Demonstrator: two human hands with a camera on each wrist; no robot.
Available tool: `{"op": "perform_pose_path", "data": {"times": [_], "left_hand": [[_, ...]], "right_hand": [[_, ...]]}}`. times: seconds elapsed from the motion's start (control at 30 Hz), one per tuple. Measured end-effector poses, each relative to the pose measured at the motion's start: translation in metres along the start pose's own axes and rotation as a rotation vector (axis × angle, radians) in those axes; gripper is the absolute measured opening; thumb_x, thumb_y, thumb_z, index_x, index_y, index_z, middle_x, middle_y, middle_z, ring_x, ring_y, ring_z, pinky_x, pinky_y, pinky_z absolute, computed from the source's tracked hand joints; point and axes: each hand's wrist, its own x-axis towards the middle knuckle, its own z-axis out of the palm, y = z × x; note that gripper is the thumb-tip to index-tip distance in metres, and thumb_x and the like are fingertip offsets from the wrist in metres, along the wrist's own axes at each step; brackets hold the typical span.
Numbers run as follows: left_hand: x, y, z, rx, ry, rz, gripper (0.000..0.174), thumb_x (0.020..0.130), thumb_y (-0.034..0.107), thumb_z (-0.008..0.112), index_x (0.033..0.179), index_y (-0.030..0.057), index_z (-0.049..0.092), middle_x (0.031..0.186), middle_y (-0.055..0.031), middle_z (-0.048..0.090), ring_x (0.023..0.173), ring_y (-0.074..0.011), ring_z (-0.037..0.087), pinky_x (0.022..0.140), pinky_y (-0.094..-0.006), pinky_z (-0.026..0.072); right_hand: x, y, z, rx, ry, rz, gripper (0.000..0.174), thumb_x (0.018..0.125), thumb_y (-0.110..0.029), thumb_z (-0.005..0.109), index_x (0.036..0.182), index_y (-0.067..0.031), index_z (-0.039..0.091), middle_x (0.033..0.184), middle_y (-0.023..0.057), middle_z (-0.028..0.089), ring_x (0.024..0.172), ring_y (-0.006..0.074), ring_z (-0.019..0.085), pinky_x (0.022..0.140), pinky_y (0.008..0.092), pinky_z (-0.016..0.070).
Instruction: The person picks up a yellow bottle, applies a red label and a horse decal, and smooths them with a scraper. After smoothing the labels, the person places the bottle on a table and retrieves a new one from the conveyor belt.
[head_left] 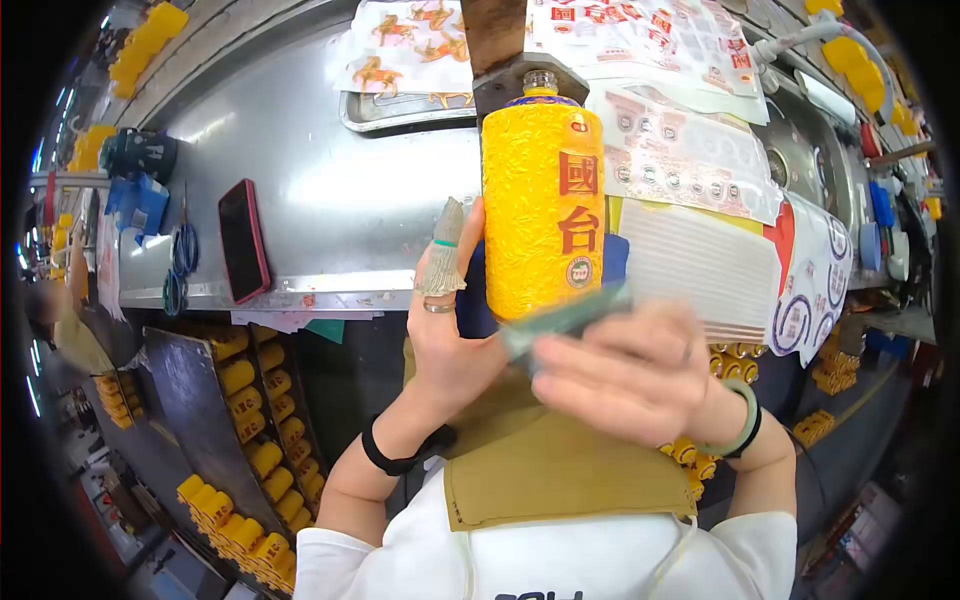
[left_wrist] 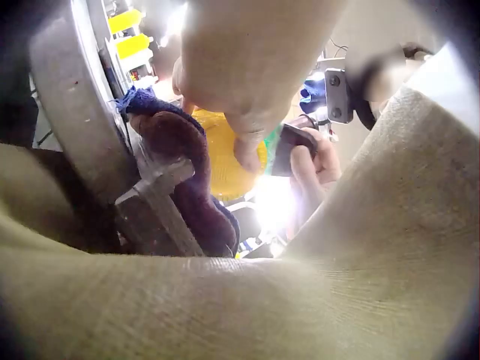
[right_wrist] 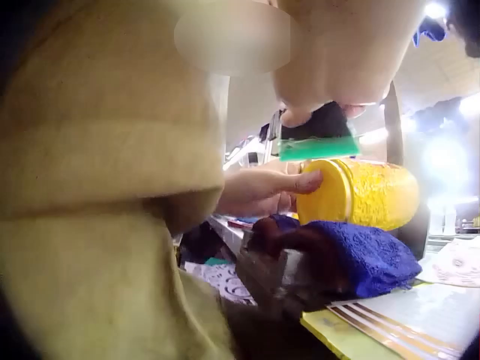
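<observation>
A yellow textured bottle (head_left: 540, 200) with red characters lies on a blue cloth (right_wrist: 367, 259), its neck toward the back. My left hand (head_left: 448, 340) holds its base end from the left, the thumb on the base in the right wrist view; a wrapped finger cover (head_left: 443, 250) sits on one finger. My right hand (head_left: 640, 375), blurred, pinches a dark squeegee (head_left: 565, 322) with a green edge (right_wrist: 319, 148) close to the bottle's base. Whether the edge touches the bottle I cannot tell.
Printed transfer sheets (head_left: 680, 165) lie right of the bottle, and a metal tray (head_left: 400, 112) stands behind left. A phone (head_left: 243, 240) and blue scissors (head_left: 184, 245) lie at the left. Yellow bottles (head_left: 240, 400) fill racks below the table.
</observation>
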Motion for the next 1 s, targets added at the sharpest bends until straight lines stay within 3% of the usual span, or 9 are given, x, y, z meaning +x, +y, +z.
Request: {"op": "perform_pose_path", "data": {"times": [0.17, 0.37, 0.43, 0.63, 0.7, 0.77, 0.9, 0.97, 1.0], "left_hand": [[0.005, 0.009, 0.000, 0.040, 0.019, 0.065, 0.098, 0.070, 0.020, 0.096, 0.149, -0.0050, 0.045, 0.147, -0.0215, 0.056, 0.137, -0.0327, 0.054, 0.114, -0.0426, 0.0404], [0.000, 0.000, 0.010, -0.058, 0.069, 0.059, 0.104, 0.069, 0.022, 0.097, 0.151, -0.0058, 0.040, 0.147, -0.0229, 0.055, 0.137, -0.0332, 0.054, 0.114, -0.0425, 0.0409], [-0.001, 0.000, 0.011, -0.111, 0.099, 0.049, 0.103, 0.069, 0.021, 0.097, 0.150, -0.0058, 0.040, 0.147, -0.0232, 0.055, 0.136, -0.0339, 0.055, 0.113, -0.0424, 0.0411], [0.000, 0.001, 0.006, 0.056, 0.032, 0.065, 0.100, 0.068, 0.020, 0.097, 0.148, -0.0070, 0.044, 0.145, -0.0242, 0.057, 0.129, -0.0358, 0.060, 0.107, -0.0419, 0.0464], [0.000, -0.003, 0.011, -0.018, 0.094, 0.082, 0.100, 0.067, 0.020, 0.097, 0.147, -0.0072, 0.045, 0.145, -0.0239, 0.057, 0.129, -0.0351, 0.060, 0.106, -0.0416, 0.0470], [0.003, 0.000, 0.009, -0.056, 0.083, 0.096, 0.100, 0.067, 0.020, 0.097, 0.148, -0.0073, 0.044, 0.144, -0.0234, 0.058, 0.128, -0.0344, 0.061, 0.108, -0.0411, 0.0459], [0.005, 0.003, 0.005, 0.020, 0.013, 0.110, 0.097, 0.070, 0.016, 0.095, 0.148, -0.0077, 0.044, 0.143, -0.0227, 0.059, 0.129, -0.0313, 0.062, 0.109, -0.0407, 0.0463], [0.004, 0.001, 0.009, -0.107, 0.059, 0.075, 0.096, 0.071, 0.014, 0.094, 0.148, -0.0082, 0.043, 0.143, -0.0225, 0.058, 0.129, -0.0287, 0.062, 0.108, -0.0397, 0.0476], [0.005, 0.002, 0.008, -0.104, 0.032, 0.095, 0.094, 0.072, 0.012, 0.093, 0.149, -0.0084, 0.043, 0.144, -0.0224, 0.058, 0.129, -0.0281, 0.062, 0.108, -0.0391, 0.0478]], "right_hand": [[0.000, 0.005, -0.020, -0.092, 0.013, 0.179, 0.031, 0.072, -0.015, 0.072, 0.103, -0.0140, 0.078, 0.102, -0.0018, 0.074, 0.083, 0.0123, 0.060, 0.073, 0.0298, 0.0435], [-0.005, -0.010, -0.015, 0.073, -0.147, 0.099, 0.036, 0.065, -0.013, 0.078, 0.101, -0.0125, 0.077, 0.105, -0.0012, 0.075, 0.084, 0.0151, 0.059, 0.072, 0.0298, 0.0421], [-0.005, 0.009, -0.009, -0.070, 0.091, 0.220, 0.034, 0.067, -0.014, 0.073, 0.101, -0.0132, 0.077, 0.101, -0.0046, 0.072, 0.081, 0.0127, 0.056, 0.072, 0.0281, 0.0417], [-0.010, -0.013, -0.009, 0.026, -0.090, 0.001, 0.029, 0.075, -0.016, 0.072, 0.103, -0.0188, 0.078, 0.106, -0.0032, 0.075, 0.084, 0.0144, 0.058, 0.069, 0.0283, 0.0405], [-0.010, -0.004, -0.010, -0.067, 0.086, 0.102, 0.033, 0.072, -0.015, 0.073, 0.104, -0.0179, 0.078, 0.103, -0.0051, 0.073, 0.081, 0.0125, 0.056, 0.067, 0.0273, 0.0403], [-0.012, -0.007, -0.010, -0.156, 0.044, 0.162, 0.033, 0.073, -0.012, 0.073, 0.105, -0.0168, 0.078, 0.102, -0.0050, 0.073, 0.079, 0.0118, 0.056, 0.066, 0.0267, 0.0417], [-0.017, -0.033, 0.005, 0.141, 0.027, 0.212, 0.027, 0.078, -0.007, 0.076, 0.105, -0.0103, 0.076, 0.100, 0.0024, 0.074, 0.072, 0.0144, 0.058, 0.059, 0.0290, 0.0454], [-0.008, -0.038, 0.013, 0.157, 0.267, 0.605, 0.028, 0.079, -0.002, 0.078, 0.107, -0.0055, 0.072, 0.092, 0.0064, 0.071, 0.066, 0.0187, 0.060, 0.057, 0.0317, 0.0479], [-0.005, -0.035, 0.011, 0.193, 0.241, 0.677, 0.026, 0.083, 0.000, 0.076, 0.107, -0.0025, 0.069, 0.087, 0.0102, 0.068, 0.065, 0.0242, 0.062, 0.058, 0.0337, 0.0503]]}}
